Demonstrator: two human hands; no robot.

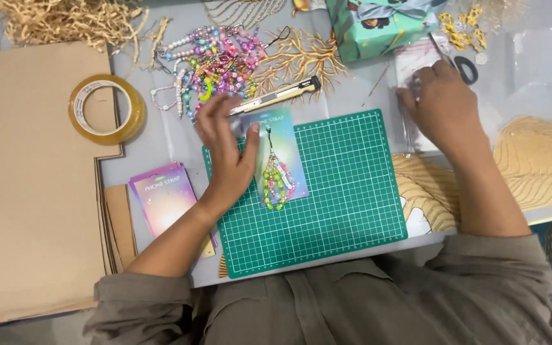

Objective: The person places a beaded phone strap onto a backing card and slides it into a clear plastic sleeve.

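One beaded strap card [277,160] lies touching the left hand [228,153] thumb

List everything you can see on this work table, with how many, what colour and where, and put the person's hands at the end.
cutting mat: one, green with white grid, centre
bead strap on card: one, pastel card with green and pink beads, on the mat's left part
spare cards: a small stack, purple-pink, left of the mat
loose bead straps: a pile, many colours, above the mat
utility knife: one, yellow and black, above the mat
tape roll: one, clear yellowish, on the cardboard's edge
cardboard: brown sheets, far left
paper shred: tan heap, top left
gift box: one, teal, top
clear bags: a few, under the right hand
left hand: on the card
right hand: on the clear bags
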